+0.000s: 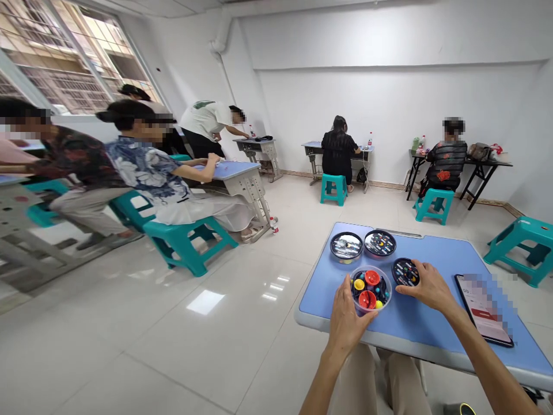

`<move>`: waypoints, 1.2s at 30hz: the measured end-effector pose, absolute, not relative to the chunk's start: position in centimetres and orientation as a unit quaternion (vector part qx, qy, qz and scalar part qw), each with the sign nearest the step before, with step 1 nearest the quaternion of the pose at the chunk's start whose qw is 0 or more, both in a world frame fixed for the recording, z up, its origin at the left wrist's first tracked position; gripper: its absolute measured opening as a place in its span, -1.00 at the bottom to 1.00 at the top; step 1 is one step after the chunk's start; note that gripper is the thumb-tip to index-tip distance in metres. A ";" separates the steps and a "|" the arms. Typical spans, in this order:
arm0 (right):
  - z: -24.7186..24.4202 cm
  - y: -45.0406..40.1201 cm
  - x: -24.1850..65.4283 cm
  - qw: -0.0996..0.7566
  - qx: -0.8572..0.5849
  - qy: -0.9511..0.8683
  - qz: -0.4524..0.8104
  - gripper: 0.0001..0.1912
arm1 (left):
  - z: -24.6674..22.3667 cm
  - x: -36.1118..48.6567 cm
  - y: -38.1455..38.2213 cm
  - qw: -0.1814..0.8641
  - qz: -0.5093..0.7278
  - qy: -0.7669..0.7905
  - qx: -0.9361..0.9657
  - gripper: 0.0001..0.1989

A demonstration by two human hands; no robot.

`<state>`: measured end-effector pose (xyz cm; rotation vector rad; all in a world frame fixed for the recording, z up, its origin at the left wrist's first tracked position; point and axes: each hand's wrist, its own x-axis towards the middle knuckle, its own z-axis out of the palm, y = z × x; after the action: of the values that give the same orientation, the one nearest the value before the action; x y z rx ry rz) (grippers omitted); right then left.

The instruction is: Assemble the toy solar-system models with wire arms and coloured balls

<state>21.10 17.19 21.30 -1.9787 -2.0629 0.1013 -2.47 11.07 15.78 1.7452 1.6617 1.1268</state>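
My left hand (346,320) grips the near left side of a clear round plastic tub (390,289), thumb and fingers around its wall. The tub has no lid on; inside are red cup-shaped pieces (372,278), yellow balls (359,285), small teal beads and black strands. Just to the right, my right hand (428,286) pinches a round black printed lid (404,271) by its edge, fingers covering its right part. Whether that lid rests on the tabletop, I cannot tell. Beyond the tub stand two round containers with similar black lids, one left (346,245) and one right (380,243).
My blue desk (319,294) also holds a phone (484,311) at the right. A green stool (522,248) stands beyond its right side. Several people sit or stand at other desks, with green stools (190,242) and a bottle (273,225) on the tiled floor.
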 end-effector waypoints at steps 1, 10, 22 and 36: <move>21.0 17.1 21.2 0.133 -0.686 -0.715 0.030 -0.19 | 15.9 -2.6 11.0 0.238 0.412 0.607 0.636 0.01; 19.5 16.1 20.2 0.110 -0.679 -0.726 0.013 -0.15 | 15.8 -3.6 11.1 0.217 0.416 0.609 0.639 -0.03; 19.1 16.9 20.7 0.082 -0.661 -0.746 0.023 -0.02 | 16.2 -3.5 11.0 0.232 0.429 0.609 0.626 0.03; 23.3 14.2 16.5 0.217 -0.558 -0.798 0.069 -0.80 | 15.0 -3.3 10.9 0.177 0.423 0.610 0.646 0.03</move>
<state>16.47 14.20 23.27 -1.5440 -2.2104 0.1918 -3.34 10.88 14.99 1.8283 1.7275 1.1972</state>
